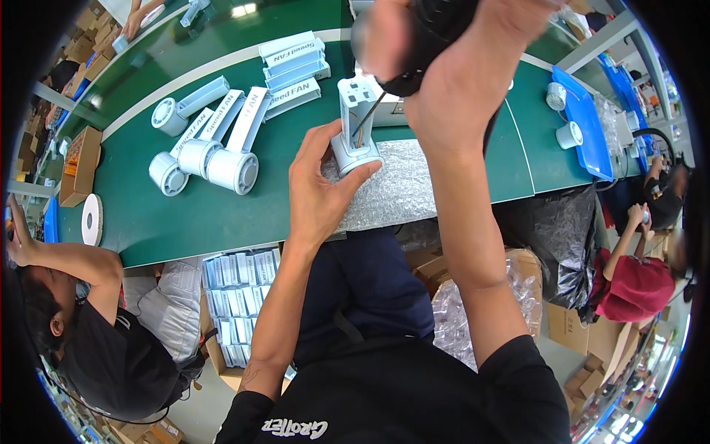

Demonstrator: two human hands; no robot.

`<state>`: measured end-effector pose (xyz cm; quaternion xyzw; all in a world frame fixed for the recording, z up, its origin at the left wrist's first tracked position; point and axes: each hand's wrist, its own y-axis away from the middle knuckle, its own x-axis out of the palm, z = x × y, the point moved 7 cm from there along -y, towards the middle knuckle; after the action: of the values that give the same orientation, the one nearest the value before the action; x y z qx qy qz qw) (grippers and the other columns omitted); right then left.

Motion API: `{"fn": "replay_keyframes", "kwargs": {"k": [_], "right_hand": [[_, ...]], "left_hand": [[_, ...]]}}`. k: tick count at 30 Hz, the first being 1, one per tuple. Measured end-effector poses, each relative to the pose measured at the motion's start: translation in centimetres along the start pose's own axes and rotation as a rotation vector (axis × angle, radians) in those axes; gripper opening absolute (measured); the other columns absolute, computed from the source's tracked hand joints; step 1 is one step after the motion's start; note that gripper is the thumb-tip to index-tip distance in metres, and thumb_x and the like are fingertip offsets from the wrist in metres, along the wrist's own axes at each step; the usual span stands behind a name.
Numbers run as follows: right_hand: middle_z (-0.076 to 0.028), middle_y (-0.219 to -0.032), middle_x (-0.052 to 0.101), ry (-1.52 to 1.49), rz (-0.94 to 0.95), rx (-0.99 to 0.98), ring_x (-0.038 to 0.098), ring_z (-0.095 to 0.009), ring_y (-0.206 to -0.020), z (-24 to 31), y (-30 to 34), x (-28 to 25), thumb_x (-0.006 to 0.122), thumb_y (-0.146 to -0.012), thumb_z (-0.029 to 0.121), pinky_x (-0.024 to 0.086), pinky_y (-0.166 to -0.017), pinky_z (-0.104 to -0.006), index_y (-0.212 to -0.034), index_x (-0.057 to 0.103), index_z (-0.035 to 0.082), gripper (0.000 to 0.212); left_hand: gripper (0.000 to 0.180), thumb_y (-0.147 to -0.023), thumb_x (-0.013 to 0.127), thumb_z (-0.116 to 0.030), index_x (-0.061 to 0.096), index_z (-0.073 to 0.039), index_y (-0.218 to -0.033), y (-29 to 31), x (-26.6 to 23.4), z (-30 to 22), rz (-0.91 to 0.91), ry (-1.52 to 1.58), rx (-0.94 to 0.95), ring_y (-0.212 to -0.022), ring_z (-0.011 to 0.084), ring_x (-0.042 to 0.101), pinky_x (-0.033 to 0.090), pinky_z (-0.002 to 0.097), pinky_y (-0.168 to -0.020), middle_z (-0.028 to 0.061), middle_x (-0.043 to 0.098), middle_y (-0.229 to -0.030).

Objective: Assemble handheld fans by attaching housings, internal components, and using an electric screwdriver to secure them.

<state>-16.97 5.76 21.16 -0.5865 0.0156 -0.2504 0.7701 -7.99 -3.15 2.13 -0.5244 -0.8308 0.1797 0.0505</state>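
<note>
Green belt [192,214] runs across in front of me, the biggest thing here, and on it lies a bubble-wrap sheet [403,189] where I work. To my left on the belt lie three finished white fans [222,144] side by side, round ends toward me, with a fourth [185,107] just beyond them, and farther back a stack of flat white boxes [296,70]. Off to the right a blue tray [584,122] sits at the belt's edge, with two small white round parts [566,133] on the belt just beside it. Below the belt, at my left knee, an open carton [240,311] is packed with rows of small white boxes standing on edge; at my right, a clear bag [458,314] is full of small clear-wrapped pieces that I cannot tell apart. My right hand [462,81] is raised close to the camera, fingers clenched around a black driver [436,29] whose thin bit slants down into the fan housing [356,126]. The housing stands upright on the bubble wrap, its open white top up and its round base down. My left hand [318,189] grips that base, thumb on the near side, fingers [314,144] curled round the far side, half closed against the plastic.
</note>
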Motion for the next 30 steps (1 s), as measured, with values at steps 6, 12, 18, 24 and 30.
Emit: {"fn": "replay_keyframes", "kwargs": {"k": [6, 12, 18, 24, 30], "right_hand": [[-0.002, -0.053, 0.050, 0.778, -0.377, 0.099, 0.047, -0.009, -0.037, 4.8, 0.1, 0.0, 0.037, -0.097, 0.081, 0.040, -0.032, -0.0242, -0.084, 0.052, 0.008, 0.075], [-0.001, -0.051, 0.044, 0.840, -0.404, 0.057, 0.041, -0.010, -0.034, 6.2, -1.7, -5.1, 0.040, -0.095, 0.084, 0.036, -0.031, -0.0243, -0.080, 0.047, 0.010, 0.075], [-0.003, -0.050, 0.047, 0.838, -0.281, 0.069, 0.046, -0.012, -0.037, 4.0, -2.5, -5.5, 0.037, -0.094, 0.086, 0.038, -0.035, -0.0253, -0.078, 0.052, 0.007, 0.082], [-0.002, -0.051, 0.048, 0.803, -0.293, 0.115, 0.046, -0.011, -0.037, 2.7, -2.5, -5.8, 0.040, -0.093, 0.086, 0.037, -0.034, -0.0251, -0.083, 0.053, 0.006, 0.082], [-0.001, -0.050, 0.048, 0.717, -0.251, 0.182, 0.046, -0.011, -0.037, 2.1, -2.9, -5.7, 0.043, -0.091, 0.086, 0.037, -0.033, -0.0239, -0.086, 0.054, 0.006, 0.081]], "left_hand": [[0.060, -0.075, 0.090, -0.006, 0.063, 0.001, -0.129, 0.4, -0.4, 0.1, -0.022, -0.062, 0.002, -0.096, 0.0199, 0.065, 0.052, 0.0326, -0.084, 0.0108, 0.065, -0.113], [0.061, -0.075, 0.090, -0.006, 0.063, 0.001, -0.129, 0.2, 0.0, -0.2, -0.011, -0.078, 0.001, -0.102, 0.0219, 0.065, 0.052, 0.0334, -0.091, 0.0113, 0.064, -0.115], [0.060, -0.076, 0.089, -0.005, 0.063, 0.001, -0.129, 0.2, 0.3, -0.2, -0.013, 0.007, -0.015, -0.103, 0.0218, 0.065, 0.051, 0.0334, -0.093, 0.0114, 0.064, -0.116], [0.061, -0.075, 0.089, -0.005, 0.063, 0.002, -0.130, 0.3, -0.2, 0.0, -0.014, -0.027, -0.027, -0.103, 0.0215, 0.064, 0.051, 0.0334, -0.093, 0.0113, 0.063, -0.116], [0.060, -0.076, 0.089, -0.006, 0.063, 0.001, -0.130, 0.3, 0.1, -0.2, -0.020, 0.005, -0.011, -0.102, 0.0217, 0.064, 0.051, 0.0336, -0.092, 0.0113, 0.064, -0.116]]}}
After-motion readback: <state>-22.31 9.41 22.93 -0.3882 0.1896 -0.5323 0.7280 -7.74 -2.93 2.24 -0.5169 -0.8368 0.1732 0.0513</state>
